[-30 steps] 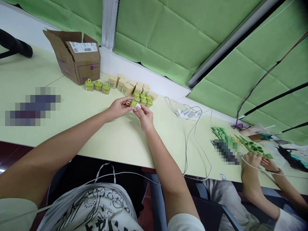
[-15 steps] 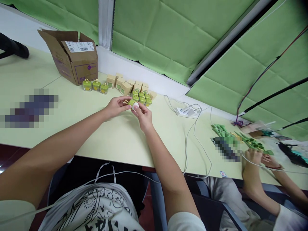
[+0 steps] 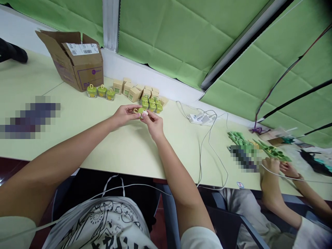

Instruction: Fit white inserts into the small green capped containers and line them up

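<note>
Head view: pale table (image 3: 116, 148) runs across mid-frame, green blinds (image 3: 168, 45) fill the top, white wall ledge (image 3: 114, 65) between them. Small green jar (image 3: 140, 111) is at frame center, above the table, held two-handed, tipped on its side, yellow loop (image 3: 135, 110) pointing left. Left hand (image 3: 124, 115): fingers closed on the jar's loop end. Right hand (image 3: 155, 125): thumb and fingers pinching the opposite end, on a white piece (image 3: 145, 113); can't tell what that is, too small.

Just behind the hands: tight cluster of green-lidded jars (image 3: 151, 105). Behind and left of it: group of tan boxes (image 3: 134, 94). Further left, three jars in a row (image 3: 102, 92) in front of an open carton (image 3: 88, 74), upper left.

Right of center: white power strip (image 3: 202, 119), white cable (image 3: 200, 152) looping down over the table edge. Right side: green parts (image 3: 276, 153) with a co-worker's hands (image 3: 271, 164) next to them; finger detail there unclear. Pixelated patches at left and right, contents unreadable.
</note>
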`<state>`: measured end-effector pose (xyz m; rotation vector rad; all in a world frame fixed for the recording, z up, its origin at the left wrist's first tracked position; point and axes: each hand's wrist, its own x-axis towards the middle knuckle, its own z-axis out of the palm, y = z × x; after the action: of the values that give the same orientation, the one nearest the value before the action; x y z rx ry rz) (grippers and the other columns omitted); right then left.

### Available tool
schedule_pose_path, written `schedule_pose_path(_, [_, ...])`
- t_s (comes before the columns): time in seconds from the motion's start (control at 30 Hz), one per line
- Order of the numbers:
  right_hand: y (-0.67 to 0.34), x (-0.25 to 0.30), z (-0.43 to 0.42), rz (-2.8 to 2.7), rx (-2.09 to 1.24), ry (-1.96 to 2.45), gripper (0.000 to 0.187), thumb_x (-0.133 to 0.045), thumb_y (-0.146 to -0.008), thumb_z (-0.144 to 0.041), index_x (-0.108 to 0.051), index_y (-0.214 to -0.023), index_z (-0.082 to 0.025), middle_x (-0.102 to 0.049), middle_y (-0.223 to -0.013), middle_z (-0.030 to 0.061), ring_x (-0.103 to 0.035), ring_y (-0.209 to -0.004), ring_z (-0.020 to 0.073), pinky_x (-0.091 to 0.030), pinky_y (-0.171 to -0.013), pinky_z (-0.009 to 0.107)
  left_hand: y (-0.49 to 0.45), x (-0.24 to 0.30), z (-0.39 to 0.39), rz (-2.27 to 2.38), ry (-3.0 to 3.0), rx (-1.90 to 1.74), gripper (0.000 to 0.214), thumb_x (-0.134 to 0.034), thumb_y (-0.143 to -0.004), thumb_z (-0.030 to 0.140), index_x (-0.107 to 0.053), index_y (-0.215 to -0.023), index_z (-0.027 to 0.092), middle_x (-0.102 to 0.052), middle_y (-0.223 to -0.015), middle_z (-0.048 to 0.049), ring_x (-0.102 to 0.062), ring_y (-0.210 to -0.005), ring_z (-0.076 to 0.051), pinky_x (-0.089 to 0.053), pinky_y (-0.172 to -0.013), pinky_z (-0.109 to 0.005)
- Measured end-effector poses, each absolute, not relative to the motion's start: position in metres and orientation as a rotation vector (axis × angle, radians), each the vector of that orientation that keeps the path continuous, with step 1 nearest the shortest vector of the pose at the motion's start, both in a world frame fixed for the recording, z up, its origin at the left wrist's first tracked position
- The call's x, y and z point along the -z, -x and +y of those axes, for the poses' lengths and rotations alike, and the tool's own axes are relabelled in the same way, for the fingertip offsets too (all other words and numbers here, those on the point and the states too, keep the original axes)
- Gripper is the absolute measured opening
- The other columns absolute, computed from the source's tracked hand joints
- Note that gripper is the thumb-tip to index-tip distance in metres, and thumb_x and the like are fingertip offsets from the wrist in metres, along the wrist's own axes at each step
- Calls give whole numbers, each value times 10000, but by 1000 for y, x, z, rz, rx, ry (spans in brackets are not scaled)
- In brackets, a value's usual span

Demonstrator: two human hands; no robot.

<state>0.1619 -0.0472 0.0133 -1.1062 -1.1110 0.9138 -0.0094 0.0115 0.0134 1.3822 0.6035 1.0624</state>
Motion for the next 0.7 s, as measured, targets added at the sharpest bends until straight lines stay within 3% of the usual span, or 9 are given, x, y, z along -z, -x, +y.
schedule_pose_path(0.17, [-159, -14, -51, -1218, -759, 1177, 649, -793, -723, -684, -789, -1169, -213, -735, -1129, 54, -721, -912, 189, -651, -884, 380, 9, -15, 9, 528, -1253, -996, 658, -987, -598, 466, -778, -1153, 182, -779, -1089, -104, -724, -1107, -301, -553, -1090, -580])
schedule_pose_path(0.33, [-157, -17, -58, -1298, -595, 1252, 619, -644, -844, -739, -774, -1196, -247, -719, -1181, 83, -685, -1082, 225, -612, -968, 351, 7, -19, 4, 484, -1196, -975, 565, -965, -648, 450, -784, -1115, 190, -763, -1196, -112, -706, -1174, -304, -553, -1108, -541])
schedule_pose_path(0.43, [-158, -18, -58, -1332, -552, 1214, 605, -528, -913, -744, -785, -1118, -237, -714, -1168, 91, -681, -1061, 221, -615, -948, 347, 7, -20, 3, 469, -1179, -977, 556, -962, -659, 429, -782, -1129, 192, -756, -1223, -112, -702, -1189, -306, -543, -1121, -538])
schedule_pose_path(0.7, [-158, -18, -55, -1279, -466, 1073, 432, -665, -892, -631, -677, -1044, -227, -729, -1037, 54, -693, -948, 176, -618, -812, 313, 4, -18, 1, 453, -1102, -978, 569, -978, -658, 336, -776, -1167, 183, -777, -1122, -89, -718, -1123, -245, -523, -1142, -506])
